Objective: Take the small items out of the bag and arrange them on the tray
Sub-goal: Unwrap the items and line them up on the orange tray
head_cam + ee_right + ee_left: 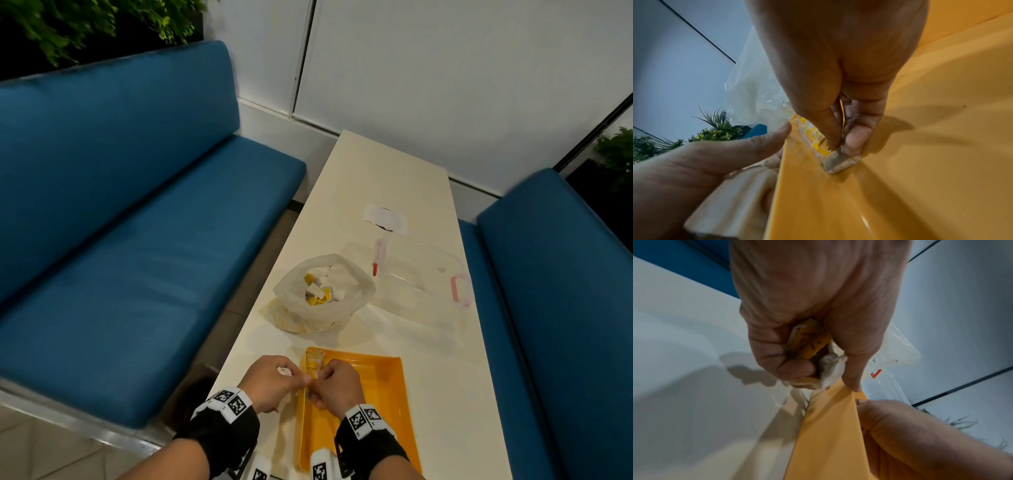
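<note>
Sachets (pixel 807 344) are clutched in the curled left grip (pixel 270 380), held just over the orange tray's (pixel 383 404) left rim. Beside it, the right grip (pixel 334 383) is bent down inside the tray, thumb and fingers pinching one sachet (pixel 830 154) onto the tray floor. Beyond both grips, the bag (pixel 322 294) is left open on the desk (pixel 394 178).

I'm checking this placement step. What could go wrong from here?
The left hand grips several packets beside the tray; one might slip onto the table. The right hand pinches a packet against the tray's left wall, so the row might crowd. The open bag could tip.
</note>
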Tool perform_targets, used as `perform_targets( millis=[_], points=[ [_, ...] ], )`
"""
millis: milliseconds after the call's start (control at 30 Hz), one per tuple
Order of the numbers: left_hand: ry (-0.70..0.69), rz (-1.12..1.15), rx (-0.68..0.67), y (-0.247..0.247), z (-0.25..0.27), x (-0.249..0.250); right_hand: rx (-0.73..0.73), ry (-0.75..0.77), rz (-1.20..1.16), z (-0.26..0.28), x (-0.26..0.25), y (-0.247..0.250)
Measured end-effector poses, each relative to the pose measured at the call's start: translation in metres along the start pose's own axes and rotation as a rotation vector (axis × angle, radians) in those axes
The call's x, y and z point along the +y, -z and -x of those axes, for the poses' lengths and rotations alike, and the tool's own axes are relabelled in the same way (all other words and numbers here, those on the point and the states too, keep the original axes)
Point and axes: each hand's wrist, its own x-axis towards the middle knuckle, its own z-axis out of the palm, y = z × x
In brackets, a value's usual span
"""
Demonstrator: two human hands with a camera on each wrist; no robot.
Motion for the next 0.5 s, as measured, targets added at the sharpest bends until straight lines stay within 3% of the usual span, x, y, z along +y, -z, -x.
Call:
perform_targets(
  millis=[200, 333, 500],
  points=[
    [0.317, 0.496, -0.068, 0.027, 0.002, 0.001, -0.002, 0.007, 0.016, -0.002, 0.000, 0.006],
    [0.331, 0.709, -0.075, 0.038, 0.003, -0.001, 0.013, 0.069, 0.020, -0.004, 0.002, 0.011],
    [0.306, 0.807, -0.104, 0.044, 0.004, 0.005, 0.026, 0.201, 0.016, 0.003, -0.009, 0.019]
  ],
)
